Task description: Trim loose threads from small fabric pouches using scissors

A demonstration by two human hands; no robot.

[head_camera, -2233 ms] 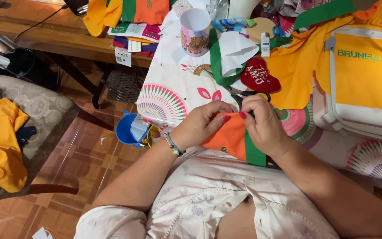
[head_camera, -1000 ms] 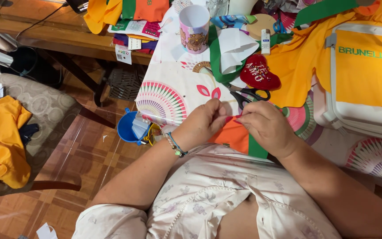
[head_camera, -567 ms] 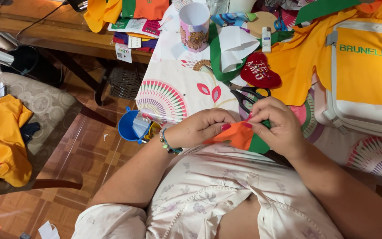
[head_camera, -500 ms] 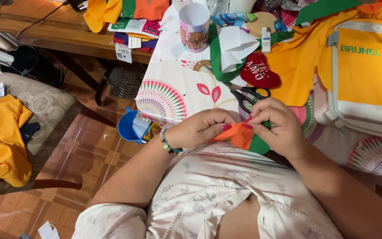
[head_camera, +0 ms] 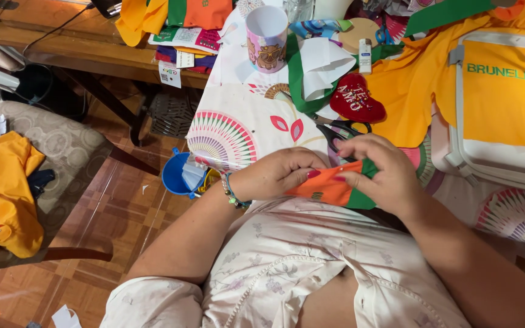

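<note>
Two hands meet over a small orange and green cloth at the table's near edge, just above the lap. Left hand pinches its orange end, fingertips closed on the fold; right hand curls over the green end, thumb pressing it down. To do this well, I'd keep the cloth taut between both pinches and the edges lined up. Scissors lie just beyond the knuckles, a red heart further back.
</note>
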